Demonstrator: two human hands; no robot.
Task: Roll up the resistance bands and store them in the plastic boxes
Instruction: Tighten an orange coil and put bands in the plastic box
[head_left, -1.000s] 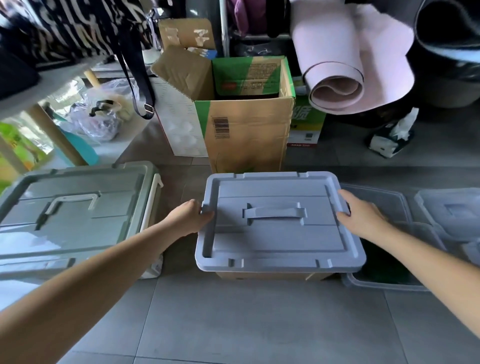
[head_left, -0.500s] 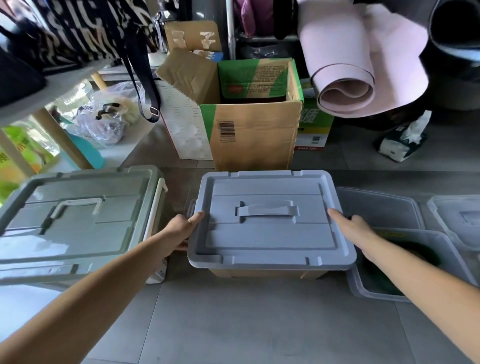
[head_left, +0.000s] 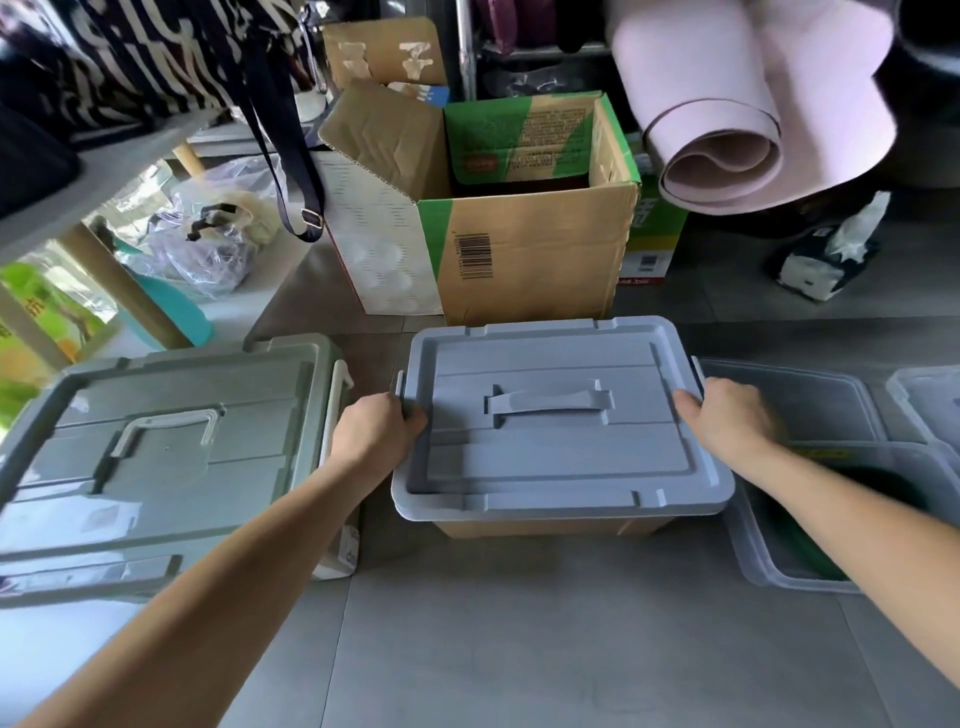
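Head view: the left grip (head_left: 376, 431) and the right grip (head_left: 727, 421) each clasp one short side of the blue-grey lid (head_left: 561, 457), thumbs on top and fingers curled over the rim by the side latches. Between the two grips lies the moulded handle (head_left: 548, 402). The storage box (head_left: 550, 527) under the lid stands on the tiled floor (head_left: 519, 634). Just outside the right grip sits an open clear plastic box (head_left: 769, 571) holding a green resistance band (head_left: 800, 545) (partly hidden by the forearm). Outside the left grip stands a closed grey-green box (head_left: 156, 441); beyond both grips stands a cardboard carton (head_left: 530, 260).
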